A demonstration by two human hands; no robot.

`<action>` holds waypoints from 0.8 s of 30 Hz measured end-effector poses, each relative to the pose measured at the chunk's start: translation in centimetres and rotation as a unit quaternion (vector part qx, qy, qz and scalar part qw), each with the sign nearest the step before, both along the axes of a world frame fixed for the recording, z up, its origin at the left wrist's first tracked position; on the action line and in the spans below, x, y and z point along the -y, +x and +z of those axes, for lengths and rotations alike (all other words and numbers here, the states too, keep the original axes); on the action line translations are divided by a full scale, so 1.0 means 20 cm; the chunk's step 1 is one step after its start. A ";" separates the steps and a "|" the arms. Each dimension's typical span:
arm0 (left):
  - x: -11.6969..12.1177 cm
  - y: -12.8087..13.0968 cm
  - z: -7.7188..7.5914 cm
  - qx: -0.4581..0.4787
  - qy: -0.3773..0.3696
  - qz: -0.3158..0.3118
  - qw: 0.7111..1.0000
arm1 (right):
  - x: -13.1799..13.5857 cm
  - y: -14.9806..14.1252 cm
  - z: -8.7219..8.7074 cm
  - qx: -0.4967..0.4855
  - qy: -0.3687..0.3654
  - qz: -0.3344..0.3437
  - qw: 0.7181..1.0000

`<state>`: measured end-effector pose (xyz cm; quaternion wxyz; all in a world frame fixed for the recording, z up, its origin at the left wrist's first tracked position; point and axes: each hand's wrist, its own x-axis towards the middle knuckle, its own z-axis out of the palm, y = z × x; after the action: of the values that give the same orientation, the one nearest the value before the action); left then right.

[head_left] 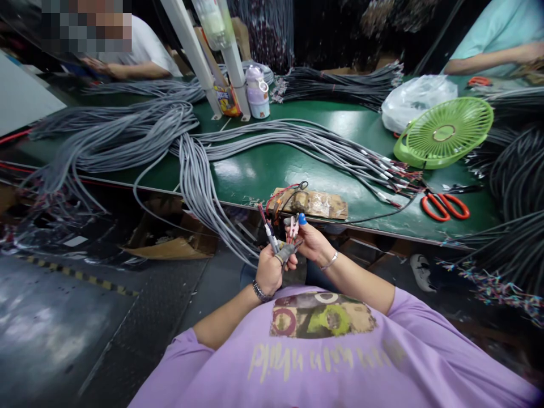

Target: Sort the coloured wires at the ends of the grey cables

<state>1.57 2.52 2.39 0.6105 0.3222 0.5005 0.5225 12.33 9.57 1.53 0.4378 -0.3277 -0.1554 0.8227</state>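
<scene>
My left hand is closed around a few grey cables whose ends stick up past the fingers, showing dark and reddish inner wires. A grey covering sits on its thumb. Close beside it, my right hand, with a blue cover on the thumb, pinches at thin reddish wires. A small pale pink piece shows by its fingers; its kind is unclear. Just beyond both hands, a tape-covered cardboard piece lies at the table edge with red and black leads beside it. A bundle of grey cables hangs over the edge toward my lap.
On the green table lie more grey cables, orange-handled scissors, a green fan, a plastic bag and a bottle. Black cables pile up at right. Two people sit across the table.
</scene>
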 end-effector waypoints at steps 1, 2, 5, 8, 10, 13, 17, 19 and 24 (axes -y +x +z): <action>0.00 0.00 0.00 -0.002 -0.001 0.000 1.000 | 0.00 0.00 0.00 0.001 -0.001 -0.005 1.000; 0.00 0.00 -0.01 -0.003 0.000 0.001 1.000 | 0.00 -0.01 0.00 0.001 0.000 -0.009 1.000; 0.01 0.00 -0.01 -0.008 0.010 0.001 1.000 | 0.02 0.00 -0.01 -0.007 0.006 0.002 1.000; 0.03 -0.02 -0.01 -0.011 0.019 -0.003 1.000 | 0.03 0.04 -0.01 -0.002 0.008 0.044 0.999; 0.05 -0.02 -0.01 -0.015 0.020 -0.001 1.000 | 0.04 0.08 -0.02 0.011 0.013 0.080 0.997; 0.07 -0.03 -0.01 -0.020 0.027 0.016 0.999 | 0.06 0.12 -0.02 0.030 0.028 0.124 0.991; 0.07 -0.03 -0.03 -0.042 0.039 0.013 0.998 | 0.11 0.14 0.00 0.098 0.100 0.154 0.978; 0.07 -0.03 -0.05 -0.057 0.042 0.000 0.997 | 0.13 0.15 0.01 0.154 0.149 0.140 0.967; 0.06 -0.05 -0.07 -0.075 0.012 -0.099 0.992 | 0.15 0.14 0.03 0.202 0.221 0.135 0.944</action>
<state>0.58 1.39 1.09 0.6161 0.4160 0.5038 0.4398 15.23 6.58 2.21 0.3438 -0.3581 -0.4614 0.7353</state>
